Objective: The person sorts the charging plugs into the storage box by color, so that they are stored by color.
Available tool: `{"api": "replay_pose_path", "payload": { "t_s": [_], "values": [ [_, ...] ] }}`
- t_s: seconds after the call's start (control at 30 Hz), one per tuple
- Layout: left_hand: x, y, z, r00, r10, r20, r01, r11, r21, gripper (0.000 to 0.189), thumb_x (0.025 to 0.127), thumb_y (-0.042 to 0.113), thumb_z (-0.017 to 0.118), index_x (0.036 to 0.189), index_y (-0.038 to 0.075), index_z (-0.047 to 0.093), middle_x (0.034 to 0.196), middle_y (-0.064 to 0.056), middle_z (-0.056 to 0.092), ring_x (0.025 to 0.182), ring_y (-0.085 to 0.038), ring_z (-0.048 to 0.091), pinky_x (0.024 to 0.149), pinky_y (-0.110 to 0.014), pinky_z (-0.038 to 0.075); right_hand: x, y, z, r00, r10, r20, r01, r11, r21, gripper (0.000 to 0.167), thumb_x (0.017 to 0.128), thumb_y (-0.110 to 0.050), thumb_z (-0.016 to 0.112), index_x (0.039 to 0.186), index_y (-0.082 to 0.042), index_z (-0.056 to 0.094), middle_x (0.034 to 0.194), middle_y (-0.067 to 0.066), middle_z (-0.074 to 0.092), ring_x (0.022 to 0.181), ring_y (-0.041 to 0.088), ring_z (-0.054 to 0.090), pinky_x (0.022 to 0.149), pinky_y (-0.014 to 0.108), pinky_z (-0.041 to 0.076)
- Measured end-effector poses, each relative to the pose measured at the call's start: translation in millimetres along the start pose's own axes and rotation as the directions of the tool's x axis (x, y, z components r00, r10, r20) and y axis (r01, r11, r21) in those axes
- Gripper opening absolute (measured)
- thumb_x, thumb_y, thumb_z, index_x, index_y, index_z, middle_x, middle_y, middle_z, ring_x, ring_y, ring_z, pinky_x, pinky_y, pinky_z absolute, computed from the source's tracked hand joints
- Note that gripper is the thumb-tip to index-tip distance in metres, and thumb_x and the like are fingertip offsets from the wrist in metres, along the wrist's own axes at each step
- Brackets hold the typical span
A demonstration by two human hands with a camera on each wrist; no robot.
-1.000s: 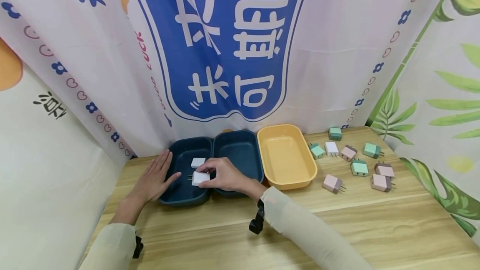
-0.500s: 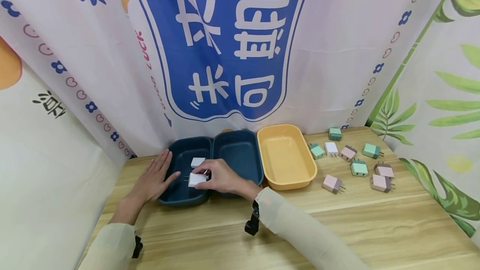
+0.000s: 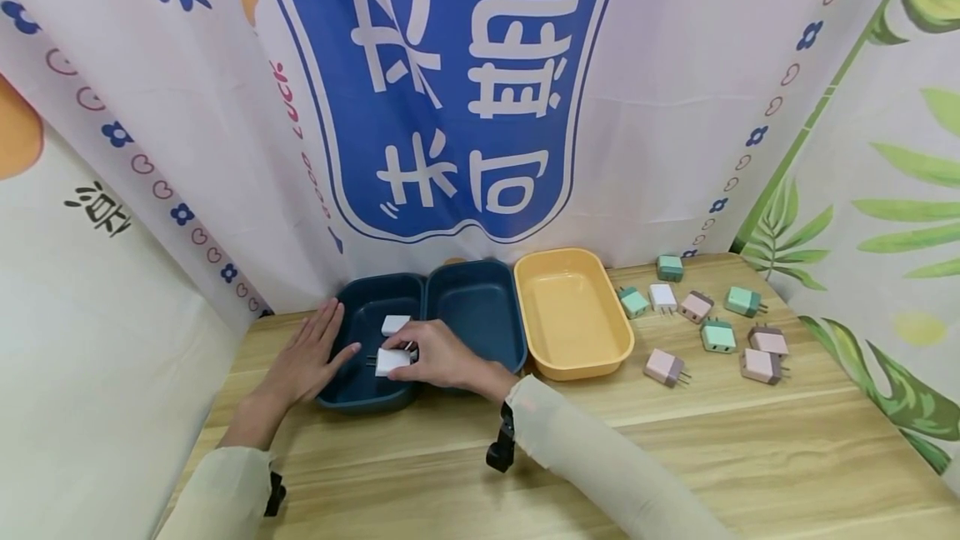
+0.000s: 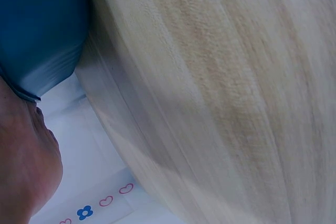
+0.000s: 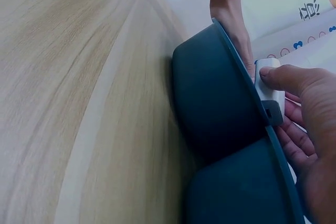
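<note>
White charger point(image 3: 390, 362), pinched by the right grip point(image 3: 442, 354), has shifted slightly leftward; left grip point(image 3: 306, 359) stays outstretched.

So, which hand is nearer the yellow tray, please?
Right: the right hand is left of the yellow tray, over the blue trays; the left hand, farther left, touches one.

We lay left hand point(image 3: 303, 361) back upward, fingers straight, thumb spread; our right hand point(image 3: 444, 355) pinches between thumb and fingers. Left forearm point(image 3: 221, 486), right forearm point(image 3: 611, 461) angle inward.
</note>
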State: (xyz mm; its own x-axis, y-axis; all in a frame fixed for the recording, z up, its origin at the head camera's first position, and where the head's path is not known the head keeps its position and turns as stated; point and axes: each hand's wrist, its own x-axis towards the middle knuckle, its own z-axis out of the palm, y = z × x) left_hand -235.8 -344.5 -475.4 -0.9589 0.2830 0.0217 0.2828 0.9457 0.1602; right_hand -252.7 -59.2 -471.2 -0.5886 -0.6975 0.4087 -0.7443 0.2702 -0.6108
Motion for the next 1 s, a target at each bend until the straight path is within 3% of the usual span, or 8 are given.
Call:
{"api": "replay_pose_path", "payload": {
  "t_s": [0.13,0.3,0.57,0.7,0.83,1.0],
  "values": [
    [0.0,-0.2,-0.8,1.0,-0.002,0.002,0.002,1.0,0.0,0.089,0.111,0.058,0.04,0.168,-0.003,0.011,0.175,-0.026,0.009,0.162,-0.045,0.011,0.129,-0.066,0.012,-0.3,-1,0,1.0,-0.001,0.007,0.001,1.0,0.005,0.035,0.088,-0.021,0.089,0.12,-0.008,0.079,0.118,0.004,0.078,0.101,0.007,0.068,0.09,0.019,0.056],
    [0.4,-1.5,-0.2,1.0,-0.004,0.006,0.004,1.0,0.004,0.09,0.11,0.059,0.04,0.168,-0.002,0.009,0.176,-0.025,0.008,0.162,-0.045,0.011,0.129,-0.065,0.012,-2.0,-2,-2,1.0,-0.01,0.007,0.01,0.999,0.049,0.035,0.089,-0.016,0.087,0.12,-0.002,0.078,0.118,0.009,0.077,0.105,0.02,0.074,0.092,0.03,0.061],
    [1.0,-1.8,0.6,1.0,-0.006,0.008,0.006,1.0,0.004,0.091,0.11,0.06,0.04,0.168,-0.002,0.009,0.175,-0.026,0.008,0.162,-0.045,0.01,0.129,-0.065,0.011,-6.3,-3,-9,1.0,-0.008,-0.004,0.009,0.998,0.069,0.034,0.091,-0.017,0.086,0.122,-0.006,0.078,0.123,0.007,0.076,0.108,0.02,0.074,0.093,0.025,0.06],
    [0.6,-1.8,1.1,1.0,-0.001,0.004,0.001,1.0,0.006,0.09,0.11,0.059,0.04,0.168,-0.003,0.01,0.175,-0.026,0.008,0.161,-0.046,0.011,0.129,-0.066,0.012,-9.9,-4,-16,1.0,-0.004,0.004,0.003,0.996,0.087,0.034,0.091,-0.017,0.086,0.122,-0.006,0.078,0.12,0.008,0.077,0.107,0.022,0.073,0.093,0.027,0.06],
    [0.3,-1.9,1.8,1.0,-0.002,0.003,0.002,1.0,0.003,0.09,0.11,0.059,0.04,0.168,-0.003,0.01,0.175,-0.026,0.008,0.162,-0.046,0.011,0.129,-0.066,0.011,-13.8,-3,-23,1.0,-0.012,0.01,0.011,0.995,0.095,0.035,0.09,-0.017,0.086,0.122,-0.006,0.078,0.116,0.006,0.077,0.107,0.023,0.073,0.094,0.022,0.058],
    [0.6,-2.5,2.2,1.0,-0.004,0.009,0.004,1.0,-0.003,0.09,0.11,0.06,0.039,0.168,-0.002,0.009,0.176,-0.025,0.007,0.162,-0.046,0.01,0.129,-0.065,0.009,-19.7,0,-34,1.0,0.005,0.009,-0.006,0.993,0.114,0.035,0.09,-0.016,0.087,0.122,-0.004,0.077,0.117,0.009,0.076,0.106,0.026,0.074,0.093,0.031,0.061]
  ]
}}
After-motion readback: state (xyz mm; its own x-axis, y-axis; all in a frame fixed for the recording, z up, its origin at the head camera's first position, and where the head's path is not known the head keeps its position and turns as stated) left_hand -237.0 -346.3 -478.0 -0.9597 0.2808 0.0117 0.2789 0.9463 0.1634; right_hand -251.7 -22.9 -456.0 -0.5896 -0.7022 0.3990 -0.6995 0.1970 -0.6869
